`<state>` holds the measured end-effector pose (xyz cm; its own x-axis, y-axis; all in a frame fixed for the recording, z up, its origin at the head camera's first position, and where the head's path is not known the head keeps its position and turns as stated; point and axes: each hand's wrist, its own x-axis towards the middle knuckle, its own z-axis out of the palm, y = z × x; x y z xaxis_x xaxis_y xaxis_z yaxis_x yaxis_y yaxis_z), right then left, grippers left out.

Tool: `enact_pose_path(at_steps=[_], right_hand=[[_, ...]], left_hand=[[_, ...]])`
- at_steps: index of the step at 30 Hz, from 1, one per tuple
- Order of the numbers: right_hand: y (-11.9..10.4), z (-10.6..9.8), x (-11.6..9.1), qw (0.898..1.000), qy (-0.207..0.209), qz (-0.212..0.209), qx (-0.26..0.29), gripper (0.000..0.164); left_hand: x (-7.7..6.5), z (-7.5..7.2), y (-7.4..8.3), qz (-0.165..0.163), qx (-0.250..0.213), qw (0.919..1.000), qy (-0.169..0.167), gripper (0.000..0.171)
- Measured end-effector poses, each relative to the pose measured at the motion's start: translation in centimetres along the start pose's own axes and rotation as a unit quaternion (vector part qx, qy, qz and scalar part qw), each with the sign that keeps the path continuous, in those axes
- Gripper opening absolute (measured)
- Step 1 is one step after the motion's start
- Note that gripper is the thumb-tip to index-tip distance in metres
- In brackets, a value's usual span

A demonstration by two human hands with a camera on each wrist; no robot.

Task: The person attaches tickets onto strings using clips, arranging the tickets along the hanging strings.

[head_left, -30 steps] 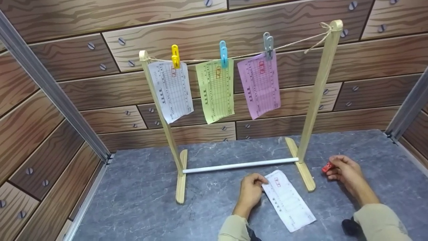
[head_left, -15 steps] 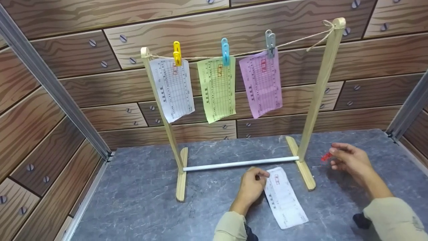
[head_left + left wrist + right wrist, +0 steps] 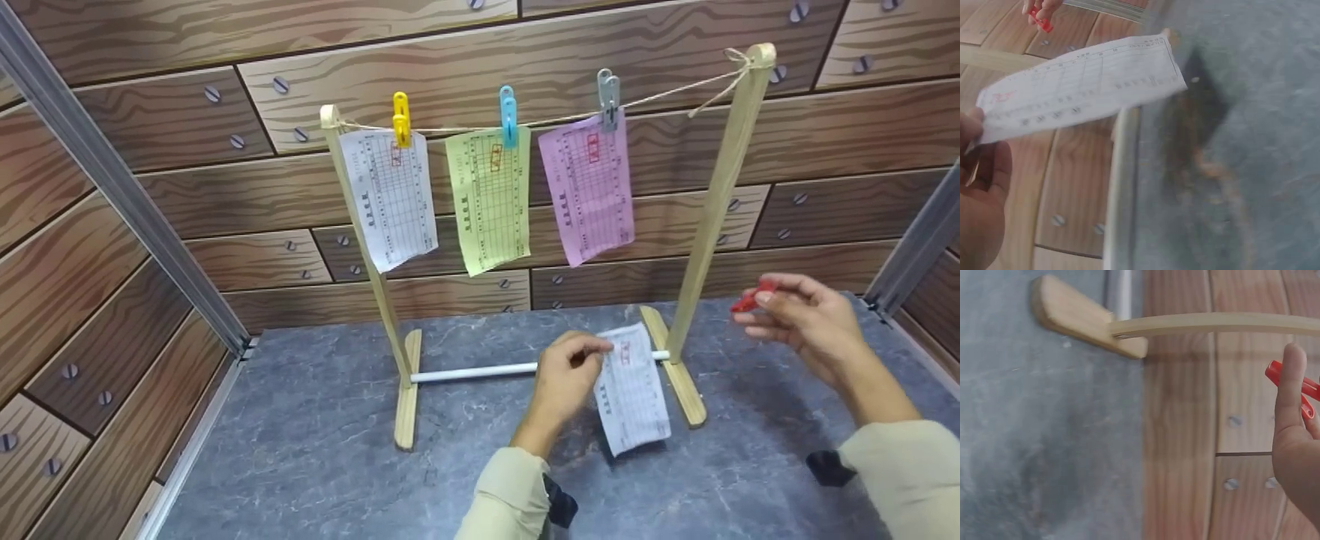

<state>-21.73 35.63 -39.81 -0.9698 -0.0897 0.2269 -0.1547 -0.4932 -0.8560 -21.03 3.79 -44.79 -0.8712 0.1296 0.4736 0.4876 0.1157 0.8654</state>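
My left hand (image 3: 564,379) pinches a white printed slip (image 3: 636,401) by its upper left corner. The slip hangs in front of the white crossbar (image 3: 480,372), its lower end lifted off the table. In the left wrist view the slip (image 3: 1078,84) stretches out from the fingertips. To the right of the wooden stand, my right hand (image 3: 817,330) holds a red clothespin (image 3: 750,298) between thumb and fingers. The right wrist view shows the clothespin (image 3: 1275,372) partly hidden behind the thumb.
A twine line (image 3: 675,90) runs between the stand's left post (image 3: 360,232) and right post (image 3: 712,217). From it hang a white slip (image 3: 391,202) under a yellow clothespin (image 3: 401,120), a green slip (image 3: 489,202) under a blue one, and a purple slip (image 3: 589,195) under a grey one.
The white slip has risen from the table with my left hand. My right hand has moved up and to the right with the red clothespin.
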Motion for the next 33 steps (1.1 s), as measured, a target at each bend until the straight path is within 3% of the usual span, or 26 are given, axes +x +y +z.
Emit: enact_pose_path(at_steps=[10, 15, 21, 27, 33], right_hand=[[-3.6, 3.8, 0.9, 0.997, -0.059, -0.046, 0.012, 0.034], [-5.3, 5.8, 1.3, 0.993, -0.077, -0.084, 0.003, 0.035], [-7.5, 7.8, 1.9, 0.989, -0.091, -0.115, -0.021, 0.036], [-9.7, 10.1, 2.6, 0.986, -0.081, -0.134, -0.058, 0.037], [-11.6, 12.0, 3.2, 0.983, -0.074, -0.154, -0.066, 0.037]], left_hand=[[3.3, -0.5, 4.4, 0.082, 0.032, 0.9961, -0.006, 0.021], [5.4, -0.7, 6.9, 0.153, 0.053, 0.9866, 0.017, 0.02], [7.6, -0.9, 10.4, 0.188, 0.075, 0.9791, 0.015, 0.02], [9.5, -1.3, 13.3, 0.237, 0.133, 0.9622, 0.02, 0.026], [10.9, -1.5, 14.9, 0.267, 0.177, 0.9466, 0.035, 0.02]])
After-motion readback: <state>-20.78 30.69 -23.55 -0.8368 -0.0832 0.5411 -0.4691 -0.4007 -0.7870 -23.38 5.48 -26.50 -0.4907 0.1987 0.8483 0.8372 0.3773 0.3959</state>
